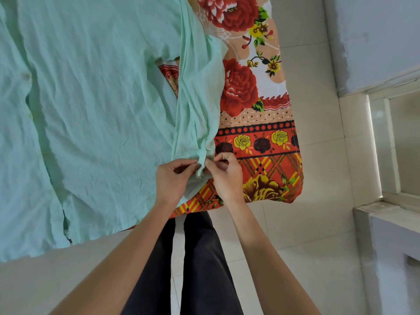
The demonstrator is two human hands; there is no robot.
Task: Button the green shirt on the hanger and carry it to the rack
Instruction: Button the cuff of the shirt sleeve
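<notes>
Here, green shirt (91, 110) lies spread flat, front up, on the floral bedsheet (261, 137) | left hand (172, 180) and right hand (225, 176) both pinch the sleeve cuff (200, 165) between thumb and fingertips | fabric judged thin, light, limp, easily creased | best gripped at cuff, placket or hem edges.

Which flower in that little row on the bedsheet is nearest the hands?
The leftmost dark rose, just above the right hand; the others sit farther right.
</notes>
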